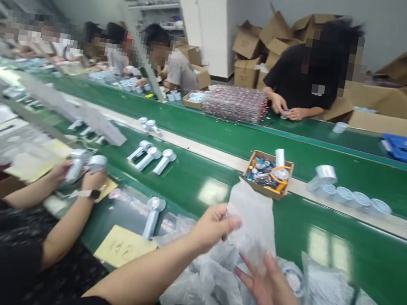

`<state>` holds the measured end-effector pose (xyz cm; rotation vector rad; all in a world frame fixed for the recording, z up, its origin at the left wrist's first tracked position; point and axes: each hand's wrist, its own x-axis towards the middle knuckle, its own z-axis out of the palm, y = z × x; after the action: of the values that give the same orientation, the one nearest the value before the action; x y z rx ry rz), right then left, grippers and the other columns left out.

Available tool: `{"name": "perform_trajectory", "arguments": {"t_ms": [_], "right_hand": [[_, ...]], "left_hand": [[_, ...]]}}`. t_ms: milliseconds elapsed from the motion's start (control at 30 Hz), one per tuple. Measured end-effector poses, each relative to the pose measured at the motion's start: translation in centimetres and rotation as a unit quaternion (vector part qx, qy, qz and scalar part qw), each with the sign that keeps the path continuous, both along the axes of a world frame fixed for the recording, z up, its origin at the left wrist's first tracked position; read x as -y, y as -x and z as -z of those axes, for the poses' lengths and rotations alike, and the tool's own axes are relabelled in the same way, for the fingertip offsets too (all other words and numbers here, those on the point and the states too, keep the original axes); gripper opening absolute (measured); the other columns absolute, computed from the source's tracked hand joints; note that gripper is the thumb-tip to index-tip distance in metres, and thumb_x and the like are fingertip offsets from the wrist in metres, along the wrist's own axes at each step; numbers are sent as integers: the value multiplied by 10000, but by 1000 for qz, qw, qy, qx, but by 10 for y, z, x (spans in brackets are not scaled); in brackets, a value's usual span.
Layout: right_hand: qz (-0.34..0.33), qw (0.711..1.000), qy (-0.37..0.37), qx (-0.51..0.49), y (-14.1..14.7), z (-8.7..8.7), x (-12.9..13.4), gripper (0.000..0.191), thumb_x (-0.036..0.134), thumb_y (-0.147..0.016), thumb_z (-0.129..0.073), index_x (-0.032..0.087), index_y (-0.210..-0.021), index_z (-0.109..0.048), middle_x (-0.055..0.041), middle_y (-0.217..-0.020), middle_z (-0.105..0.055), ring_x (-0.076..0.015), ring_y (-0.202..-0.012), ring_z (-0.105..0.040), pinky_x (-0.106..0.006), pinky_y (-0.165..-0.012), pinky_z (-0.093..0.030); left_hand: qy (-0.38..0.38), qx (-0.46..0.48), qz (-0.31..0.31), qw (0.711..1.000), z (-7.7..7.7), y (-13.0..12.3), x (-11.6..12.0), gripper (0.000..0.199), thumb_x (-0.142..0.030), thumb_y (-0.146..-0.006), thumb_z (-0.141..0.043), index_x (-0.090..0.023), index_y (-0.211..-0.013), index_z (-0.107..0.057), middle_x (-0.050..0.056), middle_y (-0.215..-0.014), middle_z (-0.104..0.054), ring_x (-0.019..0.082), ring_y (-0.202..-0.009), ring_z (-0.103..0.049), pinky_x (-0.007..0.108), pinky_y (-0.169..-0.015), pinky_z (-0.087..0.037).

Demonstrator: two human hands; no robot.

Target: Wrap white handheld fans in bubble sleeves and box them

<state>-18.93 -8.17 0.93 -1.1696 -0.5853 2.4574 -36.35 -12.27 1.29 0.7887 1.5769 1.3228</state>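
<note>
My left hand (212, 227) pinches the edge of a whitish, translucent packing bag (253, 213), which stands up above the bench. Spread apart, the fingers of my right hand (270, 289) are at the bag's lower right side; whether they touch it I cannot tell. Beneath both hands lies a heap of crumpled bubble bags (213, 288). Just behind my right hand a round fan head (294, 277) shows partly among the plastic. A light-blue handheld fan (154, 216) rests to the left, behind a yellow card (122, 247) with handwriting.
Beyond the bags runs a green conveyor belt (190, 186) carrying several handheld fans (150, 157). A cardboard box of small parts (267, 175) and several round pale-blue pieces (351, 197) stand along its middle strip. At left, a co-worker's hands (93, 179) hold fan pieces; another person (307, 81) works opposite.
</note>
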Motion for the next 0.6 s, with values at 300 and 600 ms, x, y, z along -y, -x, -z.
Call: {"name": "perform_trajectory", "arguments": {"t_ms": [300, 600], "right_hand": [[-95, 984, -84, 123, 26, 31, 36, 804, 448, -626, -809, 149, -1294, -475, -109, -1052, -714, -288, -1002, -653, -377, -824, -533], [-195, 890, -372, 178, -6, 46, 29, 413, 451, -661, -740, 251, -1021, -721, -88, -1048, -689, -299, -1029, -622, -347, -839, -525]], "left_hand": [[401, -269, -308, 820, 50, 130, 132, 311, -429, -688, -618, -137, -796, -609, 195, -970, -675, 355, -1050, -587, 381, -792, -463], [336, -198, -281, 877, 34, 119, 145, 333, -494, -735, -501, -184, -616, -530, 57, -611, -587, 262, -737, -628, 312, -620, -455]]}}
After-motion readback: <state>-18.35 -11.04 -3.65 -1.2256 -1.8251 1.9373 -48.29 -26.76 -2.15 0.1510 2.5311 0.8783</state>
